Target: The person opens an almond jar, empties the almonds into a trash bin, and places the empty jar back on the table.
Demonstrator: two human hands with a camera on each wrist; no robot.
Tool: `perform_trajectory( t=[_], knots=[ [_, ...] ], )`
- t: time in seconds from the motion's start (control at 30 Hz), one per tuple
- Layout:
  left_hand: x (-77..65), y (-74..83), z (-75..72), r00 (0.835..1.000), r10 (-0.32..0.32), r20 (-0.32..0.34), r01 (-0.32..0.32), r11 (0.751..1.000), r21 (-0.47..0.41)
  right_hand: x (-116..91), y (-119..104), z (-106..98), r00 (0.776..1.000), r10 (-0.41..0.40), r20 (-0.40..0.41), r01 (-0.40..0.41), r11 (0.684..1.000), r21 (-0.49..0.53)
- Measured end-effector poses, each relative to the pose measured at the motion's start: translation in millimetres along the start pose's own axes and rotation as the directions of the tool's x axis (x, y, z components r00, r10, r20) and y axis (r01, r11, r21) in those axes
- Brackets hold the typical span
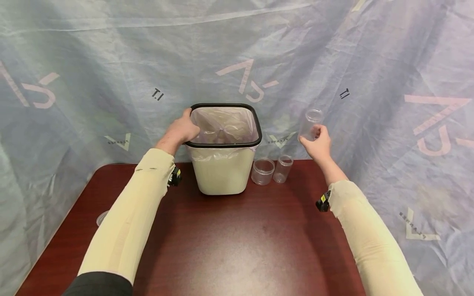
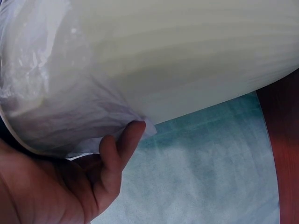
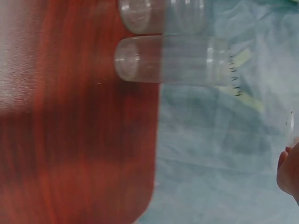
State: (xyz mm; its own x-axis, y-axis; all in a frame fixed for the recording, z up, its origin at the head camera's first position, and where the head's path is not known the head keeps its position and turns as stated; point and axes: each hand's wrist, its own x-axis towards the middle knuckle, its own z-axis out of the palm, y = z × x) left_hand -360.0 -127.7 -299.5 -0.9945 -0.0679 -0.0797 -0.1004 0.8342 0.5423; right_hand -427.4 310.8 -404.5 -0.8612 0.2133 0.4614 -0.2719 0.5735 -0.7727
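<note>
My left hand (image 1: 183, 128) grips the black rim of a cream trash bin (image 1: 222, 174) at its left side. A thin clear bag (image 1: 218, 117) lines the bin and folds over the rim. In the left wrist view, the fingers (image 2: 111, 161) curl beside the bag's overhanging edge. To the right of the bin, my right hand (image 1: 319, 144) holds a tall clear plastic jar (image 1: 312, 116) upright above table height. Only a sliver of that jar shows in the right wrist view. A wide clear jar (image 1: 263, 172) and a narrower clear jar (image 1: 283, 169) stand beside the bin.
The dark red wooden table (image 1: 229, 238) carries the bin near its back edge. Behind hangs a grey-blue printed sheet (image 1: 148, 61). At the left, my sleeve partly hides a clear round container (image 1: 101, 218).
</note>
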Motion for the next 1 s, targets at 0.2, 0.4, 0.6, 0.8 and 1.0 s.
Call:
perform_trajectory(
  t=[0.2, 0.4, 0.6, 0.8, 1.0],
  knots=[
    [-0.4, 0.8, 0.9, 1.0, -0.003, 0.001, 0.003, 1.0, -0.006, -8.8, 26.1, 4.8, 0.997, 0.072, 0.031, -0.07, 0.994, -0.079],
    [-1.0, 1.2, 1.9, 1.0, -0.006, 0.009, 0.006, 1.0, -0.005, -16.6, 42.7, 6.9, 0.992, 0.108, 0.061, -0.098, 0.985, -0.14],
    [-2.5, 2.1, 2.4, 1.0, -0.006, -0.001, 0.006, 1.0, -0.009, -25.9, 55.0, 11.4, 0.987, 0.135, 0.09, -0.12, 0.981, -0.154],
    [-2.4, 1.9, 2.3, 0.999, 0.007, -0.033, -0.006, 1.0, 0.005, -35.4, 71.8, 19.0, 0.983, 0.155, 0.095, -0.136, 0.974, -0.184],
    [-2.4, 0.8, 2.3, 1.0, -0.009, -0.014, 0.009, 1.0, -0.003, -43.3, 83.7, 23.8, 0.973, 0.195, 0.124, -0.161, 0.958, -0.237]
  ],
)
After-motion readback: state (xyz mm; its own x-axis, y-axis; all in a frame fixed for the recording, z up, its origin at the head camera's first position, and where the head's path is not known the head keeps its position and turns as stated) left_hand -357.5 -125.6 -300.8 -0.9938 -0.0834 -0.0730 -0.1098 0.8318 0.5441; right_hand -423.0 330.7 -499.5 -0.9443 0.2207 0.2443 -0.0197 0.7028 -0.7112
